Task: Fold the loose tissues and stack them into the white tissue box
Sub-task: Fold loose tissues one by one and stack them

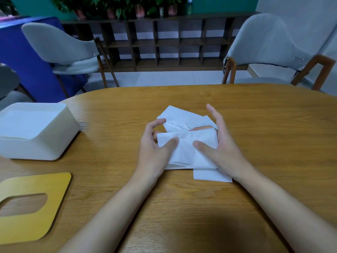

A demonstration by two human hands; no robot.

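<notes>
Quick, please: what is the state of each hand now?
Left hand: pinches the tissue, thumb on top.
Right hand: holds the same tissue, thumb on top.

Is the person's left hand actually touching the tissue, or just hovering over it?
Touching. The head view shows the left hand with its thumb pressed on the tissue and a finger tucked behind its edge.

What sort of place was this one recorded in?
Probably an office meeting or lounge room, possibly a dining area: a rounded wooden table, grey upholstered chairs, and a dark cubby shelf topped with potted plants.
</notes>
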